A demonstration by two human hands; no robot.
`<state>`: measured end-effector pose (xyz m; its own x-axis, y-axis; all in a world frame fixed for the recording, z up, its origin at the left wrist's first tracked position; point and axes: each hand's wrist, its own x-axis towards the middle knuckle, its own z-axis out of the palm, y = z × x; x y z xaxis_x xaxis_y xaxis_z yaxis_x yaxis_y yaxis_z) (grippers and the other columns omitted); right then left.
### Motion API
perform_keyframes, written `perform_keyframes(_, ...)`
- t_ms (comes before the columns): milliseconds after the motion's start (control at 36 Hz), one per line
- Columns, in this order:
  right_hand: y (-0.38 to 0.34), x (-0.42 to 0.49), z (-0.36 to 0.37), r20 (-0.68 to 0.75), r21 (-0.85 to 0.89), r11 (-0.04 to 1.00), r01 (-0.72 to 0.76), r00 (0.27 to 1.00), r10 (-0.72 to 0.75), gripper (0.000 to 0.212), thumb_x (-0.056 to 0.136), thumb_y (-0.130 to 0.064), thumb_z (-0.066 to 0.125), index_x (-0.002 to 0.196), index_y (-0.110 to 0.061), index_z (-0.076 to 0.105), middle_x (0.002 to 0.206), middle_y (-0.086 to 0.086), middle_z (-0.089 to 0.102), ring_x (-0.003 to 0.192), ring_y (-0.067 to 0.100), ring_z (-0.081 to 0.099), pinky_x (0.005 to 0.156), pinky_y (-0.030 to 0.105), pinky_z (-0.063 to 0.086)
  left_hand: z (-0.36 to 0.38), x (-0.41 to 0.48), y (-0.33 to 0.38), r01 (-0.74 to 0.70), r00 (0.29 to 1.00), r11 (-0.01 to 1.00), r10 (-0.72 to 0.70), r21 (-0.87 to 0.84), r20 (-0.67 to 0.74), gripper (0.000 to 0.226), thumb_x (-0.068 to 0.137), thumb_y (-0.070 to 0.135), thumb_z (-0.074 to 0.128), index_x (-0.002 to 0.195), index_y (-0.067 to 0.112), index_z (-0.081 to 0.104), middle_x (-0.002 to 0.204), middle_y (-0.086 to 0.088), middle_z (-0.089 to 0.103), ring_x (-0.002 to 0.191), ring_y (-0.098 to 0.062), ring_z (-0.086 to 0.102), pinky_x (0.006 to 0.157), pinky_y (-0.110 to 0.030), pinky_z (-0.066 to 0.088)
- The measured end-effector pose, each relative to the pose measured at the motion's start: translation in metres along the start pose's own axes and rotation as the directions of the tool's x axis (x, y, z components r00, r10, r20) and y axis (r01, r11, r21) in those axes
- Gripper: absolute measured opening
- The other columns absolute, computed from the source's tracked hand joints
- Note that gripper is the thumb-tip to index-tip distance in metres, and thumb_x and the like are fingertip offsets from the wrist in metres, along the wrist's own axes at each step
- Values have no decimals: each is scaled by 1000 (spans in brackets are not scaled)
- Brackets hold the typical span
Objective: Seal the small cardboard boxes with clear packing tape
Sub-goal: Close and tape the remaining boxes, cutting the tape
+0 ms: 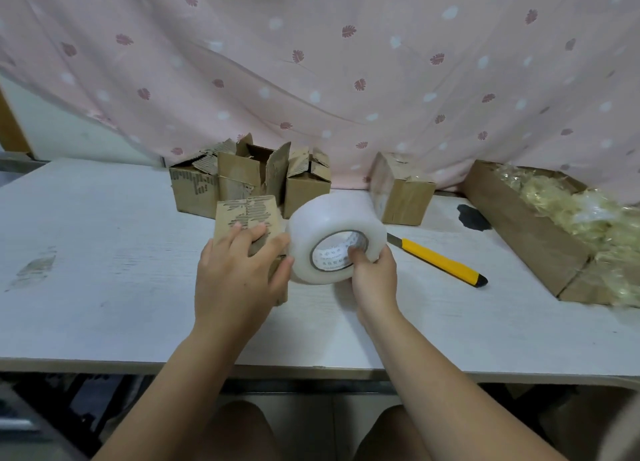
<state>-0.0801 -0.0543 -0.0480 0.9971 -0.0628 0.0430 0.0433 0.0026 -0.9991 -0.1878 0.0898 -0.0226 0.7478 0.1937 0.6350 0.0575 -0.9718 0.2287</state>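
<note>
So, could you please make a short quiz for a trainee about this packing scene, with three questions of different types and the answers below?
1. True or false: the right hand holds the tape roll.
2. Which tool lies on the table, to the right of the roll? A) scissors B) yellow utility knife C) marker
3. Fill the gap: the left hand rests on a small cardboard ____.
Key: 1 true; 2 B; 3 box.
</note>
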Motion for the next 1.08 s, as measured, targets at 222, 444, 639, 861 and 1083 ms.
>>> perform_keyframes(222, 5, -1, 8, 172, 213, 970, -120, 981, 84, 64, 88, -15, 70, 143, -31, 40, 130, 1, 61, 119, 23, 59, 102, 52, 47, 1, 0, -11, 18, 996, 999, -21, -36, -87, 44, 89, 38, 44, 106, 11, 74, 113, -18, 67, 110, -43, 61, 84, -59, 50)
perform_keyframes(444, 0, 5, 6, 213, 302, 907, -293, 948, 235, 12, 88, -7, 68, 99, -6, 68, 89, 10, 75, 83, 23, 73, 72, 37, 61, 1, -3, -10, 29, 998, 998, -32, -57, -56, 49, 87, 43, 44, 115, 13, 71, 119, -15, 67, 115, -40, 59, 88, -61, 49)
perform_keyframes(639, -7, 7, 8, 391, 379, 823, -423, 879, 272, 25, 97, -36, 56, 112, -17, 60, 93, 6, 76, 84, 26, 74, 60, 41, 60, 6, -3, -10, 0, 997, 1000, -2, -16, -83, 41, 83, 38, 60, 112, 12, 72, 116, -14, 68, 113, -40, 60, 88, -61, 49)
perform_keyframes(861, -5, 5, 8, 434, 556, 680, -478, 865, 253, 22, 98, -34, 55, 113, -18, 58, 96, 11, 76, 89, 32, 73, 69, 54, 60, 8, -1, -7, -15, 997, 1000, 17, 27, -81, 39, 81, 35, 60, 110, 13, 73, 113, -12, 69, 111, -38, 62, 87, -60, 49)
perform_keyframes(1083, -2, -11, 15, 347, 617, 710, -338, 927, 140, 16, 95, -24, 59, 110, -19, 61, 96, 8, 76, 91, 32, 73, 82, 61, 54, 3, -1, -8, -16, 999, 1000, 16, 11, -36, 48, 85, 42, 47, 111, 10, 72, 115, -12, 69, 111, -38, 62, 85, -59, 51)
